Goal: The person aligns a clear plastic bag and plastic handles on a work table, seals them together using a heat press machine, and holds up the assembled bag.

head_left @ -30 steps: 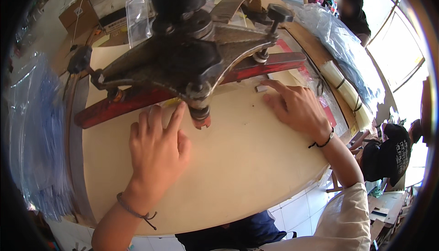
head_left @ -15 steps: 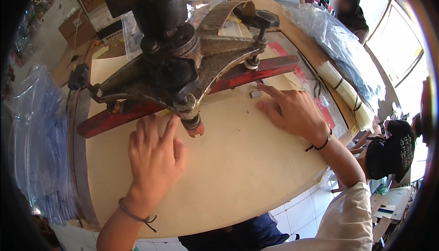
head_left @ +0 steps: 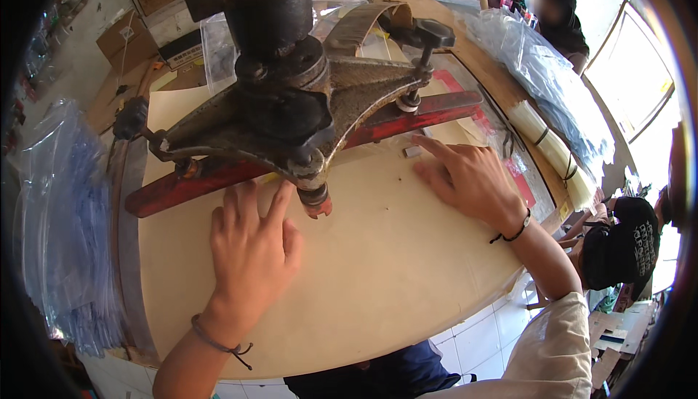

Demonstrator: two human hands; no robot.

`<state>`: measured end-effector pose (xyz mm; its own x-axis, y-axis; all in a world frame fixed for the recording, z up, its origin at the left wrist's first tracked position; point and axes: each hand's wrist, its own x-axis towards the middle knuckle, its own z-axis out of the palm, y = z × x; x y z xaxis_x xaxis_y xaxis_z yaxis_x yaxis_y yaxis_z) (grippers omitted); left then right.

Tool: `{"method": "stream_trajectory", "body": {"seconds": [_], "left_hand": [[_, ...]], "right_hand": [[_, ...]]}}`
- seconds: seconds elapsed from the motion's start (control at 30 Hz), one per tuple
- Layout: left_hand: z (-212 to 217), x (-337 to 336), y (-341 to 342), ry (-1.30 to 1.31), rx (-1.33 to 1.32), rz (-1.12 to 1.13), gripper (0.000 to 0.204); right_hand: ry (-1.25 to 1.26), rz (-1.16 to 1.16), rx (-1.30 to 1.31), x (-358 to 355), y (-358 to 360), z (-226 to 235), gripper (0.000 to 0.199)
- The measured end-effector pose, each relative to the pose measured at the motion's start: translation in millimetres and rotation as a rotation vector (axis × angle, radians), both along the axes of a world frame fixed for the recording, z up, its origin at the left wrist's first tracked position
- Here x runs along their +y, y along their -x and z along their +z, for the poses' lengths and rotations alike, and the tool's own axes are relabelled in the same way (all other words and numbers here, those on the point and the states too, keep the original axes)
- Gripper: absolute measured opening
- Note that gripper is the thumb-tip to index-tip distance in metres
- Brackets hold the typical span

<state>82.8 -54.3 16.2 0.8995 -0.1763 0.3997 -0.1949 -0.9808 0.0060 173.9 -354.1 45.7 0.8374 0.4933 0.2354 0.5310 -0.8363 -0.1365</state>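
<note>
A beige sheet (head_left: 363, 282) covers the worktable under both hands. My left hand (head_left: 254, 253) lies on it with fingers stretched forward, their tips close to a long red bar (head_left: 429, 114). This bar is fixed beneath a heavy cast-metal press head (head_left: 374, 82) with black knobs. To the right, my right hand (head_left: 472, 181) rests with its index finger extended and the others partly bent. Its index fingertip is near a small pale block (head_left: 412, 152) on the sheet, just in front of the bar. Neither hand holds anything that I can see.
Clear plastic sleeves hang in a stack (head_left: 65, 232) at the left. More plastic sheeting (head_left: 538, 72) and a tied bundle of pale strips (head_left: 545, 141) lie along the right edge. Cardboard boxes (head_left: 127, 42) stand at the back left. Two people in dark headwear are at the right.
The press head and bar appear slightly farther right in the picture, and both hands shift right a little too. Their poses on the sheet stay nearly the same.
</note>
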Motion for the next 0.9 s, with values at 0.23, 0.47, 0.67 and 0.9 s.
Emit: {"method": "stream_trajectory", "body": {"seconds": [0.23,0.47,0.67,0.9], "left_hand": [[-4.0,1.1,-0.7,0.007,-0.023,-0.018,0.046],[-5.3,1.7,-1.6,0.011,-0.045,-0.032,0.041],[-5.0,0.5,-1.4,-0.015,-0.056,-0.022,0.041],[-4.3,0.5,-0.9,-0.021,-0.025,-0.023,0.047]], "right_hand": [[-0.095,0.114,-0.086,-3.9,-1.0,-7.0,0.03],[-0.043,0.175,-0.155,-4.9,0.4,-5.5,0.029],[0.027,0.169,-0.195,-4.1,-2.0,-15.2,0.038],[0.064,0.161,-0.201,-4.8,-1.4,-12.4,0.039]]}}
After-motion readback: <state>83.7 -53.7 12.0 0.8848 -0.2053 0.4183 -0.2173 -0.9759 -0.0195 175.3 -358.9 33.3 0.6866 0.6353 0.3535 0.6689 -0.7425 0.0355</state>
